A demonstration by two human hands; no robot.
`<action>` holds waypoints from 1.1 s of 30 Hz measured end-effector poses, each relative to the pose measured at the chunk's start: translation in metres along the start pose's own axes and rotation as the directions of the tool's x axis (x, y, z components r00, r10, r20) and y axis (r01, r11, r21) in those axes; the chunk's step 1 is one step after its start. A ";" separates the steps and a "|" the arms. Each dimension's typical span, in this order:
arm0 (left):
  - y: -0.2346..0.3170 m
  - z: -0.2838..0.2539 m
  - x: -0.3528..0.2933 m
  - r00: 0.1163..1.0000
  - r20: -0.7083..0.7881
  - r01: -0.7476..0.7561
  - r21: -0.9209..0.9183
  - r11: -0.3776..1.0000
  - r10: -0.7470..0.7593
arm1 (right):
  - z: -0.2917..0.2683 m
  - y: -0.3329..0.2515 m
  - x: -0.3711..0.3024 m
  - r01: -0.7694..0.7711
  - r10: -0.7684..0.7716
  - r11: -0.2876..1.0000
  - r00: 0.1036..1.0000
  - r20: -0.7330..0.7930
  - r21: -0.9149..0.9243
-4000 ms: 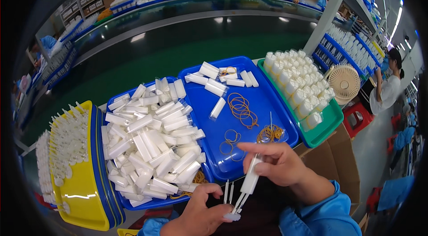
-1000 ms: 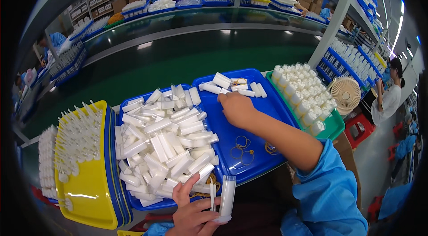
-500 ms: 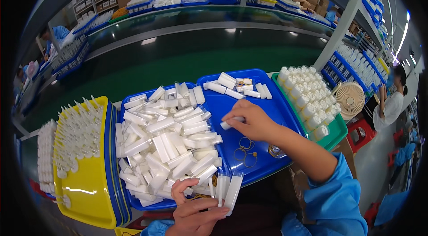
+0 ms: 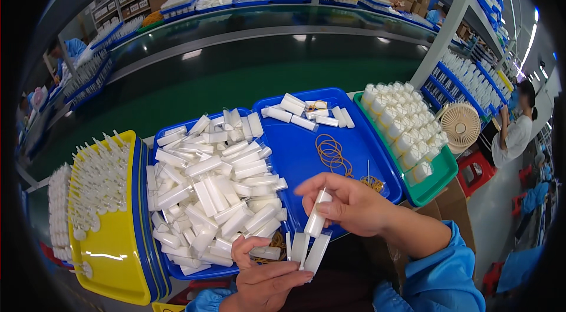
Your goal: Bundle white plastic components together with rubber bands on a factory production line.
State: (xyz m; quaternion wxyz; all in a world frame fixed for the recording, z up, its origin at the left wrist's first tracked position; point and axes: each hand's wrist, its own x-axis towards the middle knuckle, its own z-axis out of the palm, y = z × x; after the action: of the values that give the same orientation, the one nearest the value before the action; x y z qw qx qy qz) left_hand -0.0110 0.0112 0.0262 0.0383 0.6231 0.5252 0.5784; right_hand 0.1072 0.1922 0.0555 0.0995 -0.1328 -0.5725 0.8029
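Observation:
My left hand (image 4: 265, 282) pinches a small bundle of white tubes in clear sleeves (image 4: 316, 253), held upright near the front edge of the trays. Just above the bundle, my right hand (image 4: 359, 209) grips a single white tube (image 4: 318, 214) between thumb and fingers, its lower end close to or touching the bundle's top. Beside the left hand, a big heap of white sleeved tubes (image 4: 218, 188) fills a blue tray. Several similar white tubes (image 4: 293, 116) lie at the far end of the other blue tray (image 4: 289, 156).
Rubber bands (image 4: 333, 156) lie in the right blue tray. A green tray (image 4: 439, 179) of upright white tubes stands to the right, by a beige fan (image 4: 460, 126). Stacked yellow trays (image 4: 112, 247) with thin-stemmed pieces stand left. Beyond runs a green conveyor belt (image 4: 236, 85); people work across it.
My right hand has come down and nearer from over the right blue tray, bringing the white tube to the bundle in my left hand. More rubber bands now show in that tray.

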 end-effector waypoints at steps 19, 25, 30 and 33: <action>-0.003 -0.017 -0.018 0.998 0.009 0.067 0.036 0.997 -0.068 | 0.040 -0.007 -0.021 0.277 -0.037 0.690 0.936 0.349 -0.669; -0.004 -0.024 -0.021 0.998 0.022 0.063 0.128 0.990 -0.067 | -0.004 -0.031 0.054 0.320 0.008 0.685 0.895 0.446 -0.655; 0.004 -0.022 -0.008 0.999 -0.020 0.042 0.053 0.998 -0.041 | -0.076 -0.006 0.159 0.062 -0.521 -0.142 0.844 0.128 -0.988; 0.005 -0.021 -0.015 0.996 0.003 0.084 0.079 0.993 -0.085 | -0.084 0.011 0.180 -0.050 -0.428 -0.254 0.901 0.066 -0.966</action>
State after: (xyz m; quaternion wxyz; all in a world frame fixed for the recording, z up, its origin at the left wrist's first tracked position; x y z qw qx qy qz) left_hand -0.0211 -0.0132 0.0266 0.0399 0.6032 0.5732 0.5531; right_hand -0.0357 0.3196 0.0016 0.1723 -0.1878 -0.9669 -0.0058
